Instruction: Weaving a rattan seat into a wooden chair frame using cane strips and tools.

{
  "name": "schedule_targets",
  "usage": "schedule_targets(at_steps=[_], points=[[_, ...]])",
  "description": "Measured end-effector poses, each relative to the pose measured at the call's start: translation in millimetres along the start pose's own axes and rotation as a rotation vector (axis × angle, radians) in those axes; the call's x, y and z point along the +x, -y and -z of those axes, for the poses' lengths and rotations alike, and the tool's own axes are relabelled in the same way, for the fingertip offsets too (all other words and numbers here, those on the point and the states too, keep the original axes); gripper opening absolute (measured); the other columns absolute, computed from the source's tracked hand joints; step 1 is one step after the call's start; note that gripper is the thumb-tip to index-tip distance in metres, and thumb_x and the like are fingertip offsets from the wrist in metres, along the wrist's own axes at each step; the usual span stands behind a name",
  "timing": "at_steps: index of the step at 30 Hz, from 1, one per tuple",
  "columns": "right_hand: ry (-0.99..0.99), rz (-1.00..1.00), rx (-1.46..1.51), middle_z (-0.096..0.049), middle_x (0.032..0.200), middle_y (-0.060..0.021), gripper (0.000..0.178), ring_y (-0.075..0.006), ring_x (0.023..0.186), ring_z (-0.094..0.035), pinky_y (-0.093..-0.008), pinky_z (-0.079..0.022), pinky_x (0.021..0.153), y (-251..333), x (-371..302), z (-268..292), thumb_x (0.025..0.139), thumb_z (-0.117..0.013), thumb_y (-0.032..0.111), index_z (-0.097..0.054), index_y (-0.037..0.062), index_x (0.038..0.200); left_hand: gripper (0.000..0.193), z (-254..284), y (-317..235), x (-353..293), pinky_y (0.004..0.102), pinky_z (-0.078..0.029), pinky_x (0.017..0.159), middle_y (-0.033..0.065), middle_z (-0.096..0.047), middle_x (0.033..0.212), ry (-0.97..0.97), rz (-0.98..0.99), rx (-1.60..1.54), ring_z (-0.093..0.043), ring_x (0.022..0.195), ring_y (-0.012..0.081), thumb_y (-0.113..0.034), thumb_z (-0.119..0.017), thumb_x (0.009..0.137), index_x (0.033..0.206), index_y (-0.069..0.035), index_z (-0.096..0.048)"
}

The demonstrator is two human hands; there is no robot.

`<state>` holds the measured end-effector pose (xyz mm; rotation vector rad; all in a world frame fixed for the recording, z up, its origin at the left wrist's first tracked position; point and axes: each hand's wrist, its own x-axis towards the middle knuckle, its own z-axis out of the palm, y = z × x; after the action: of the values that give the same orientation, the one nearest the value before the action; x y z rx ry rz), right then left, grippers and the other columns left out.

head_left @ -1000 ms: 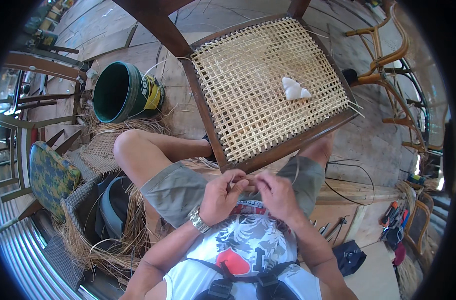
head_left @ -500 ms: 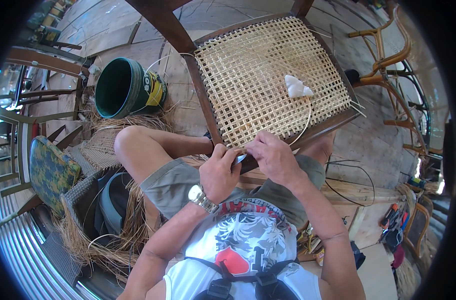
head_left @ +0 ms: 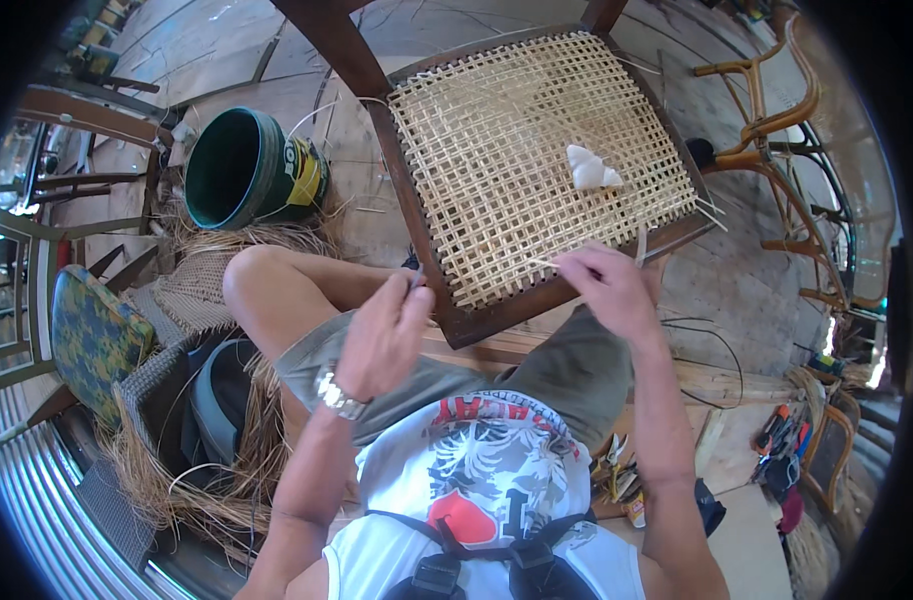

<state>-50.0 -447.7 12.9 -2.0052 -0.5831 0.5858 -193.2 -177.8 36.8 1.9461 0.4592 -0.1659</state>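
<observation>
The hands, together at the near rail half a second ago, are apart. Right hand (head_left: 614,292) pinches a thin, pale cane strand (head_left: 543,263) over the near edge of the square, straw-coloured woven-cane seat (head_left: 507,170); left hand (head_left: 385,335), near left, grips a small greyish object (head_left: 417,281), identity unclear. The strand appears under right-hand control alone.

Printing in Two Spots

At ten o'clock, the green bucket (head_left: 259,172) has pale letters (head_left: 291,158) next to a yellow patch (head_left: 306,186). At six o'clock, the white shirt (head_left: 477,470) has big red letters (head_left: 475,408), with smaller dark ones beside them. Also on the shirt, one big dark letter (head_left: 514,512) stands at three o'clock from a red shape (head_left: 463,518).
</observation>
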Motion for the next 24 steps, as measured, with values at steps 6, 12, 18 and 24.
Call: schedule_targets(at_steps=[6, 12, 18, 24], points=[[-0.208, -0.149, -0.051, -0.063, 0.083, -0.0119, 0.01, -0.0244, 0.076, -0.064, -0.0337, -0.049, 0.069, -7.9, -36.8, 4.5, 0.091, -0.067, 0.008, -0.068, -0.0011, 0.095, 0.028, 0.4, 0.7, 15.0, 0.0452, -0.05, 0.066, 0.0253, -0.064, 0.082, 0.105, -0.242, 0.398, -0.064, 0.078, 0.042, -0.023, -0.055, 0.101, 0.107, 0.003, -0.062], [-0.131, -0.015, -0.051, -0.061, 0.086, -0.0143, 0.009, -0.0324, 0.08, -0.063, -0.0395, -0.05, 0.071, 13.8, -27.6, -15.6, 0.09, -0.067, 0.007, -0.066, -0.0008, 0.093, 0.02, -42.6, -11.0, 16.5, 0.0541, -0.049, 0.058, 0.0177, -0.067, 0.072, 0.122, -0.107, 0.711, -0.064, 0.066, 0.0426, -0.028, -0.053, 0.101, 0.093, -0.009, -0.056], [-0.163, 0.003, -0.098, -0.062, 0.084, -0.0132, 0.01, -0.0299, 0.074, -0.063, -0.0388, -0.05, 0.068, 7.0, -16.1, -31.4, 0.088, -0.069, 0.009, -0.065, -0.0008, 0.087, 0.021, -49.3, -35.5, 22.7, 0.054, -0.05, 0.059, 0.0195, -0.066, 0.07, 0.186, -0.148, 0.82, -0.066, 0.066, 0.041, -0.027, -0.055, 0.099, 0.093, -0.007, -0.056], [-0.188, -0.016, -0.117, -0.062, 0.082, -0.0138, 0.012, -0.0274, 0.072, -0.064, -0.0365, -0.052, 0.067, 8.5, -13.6, -32.4, 0.087, -0.07, 0.008, -0.064, -0.0029, 0.085, 0.02, -51.2, -49.6, 35.2, 0.0535, -0.052, 0.064, 0.0213, -0.068, 0.075, 0.263, -0.195, 0.941, -0.068, 0.07, 0.0409, -0.025, -0.057, 0.098, 0.092, -0.006, -0.057]])
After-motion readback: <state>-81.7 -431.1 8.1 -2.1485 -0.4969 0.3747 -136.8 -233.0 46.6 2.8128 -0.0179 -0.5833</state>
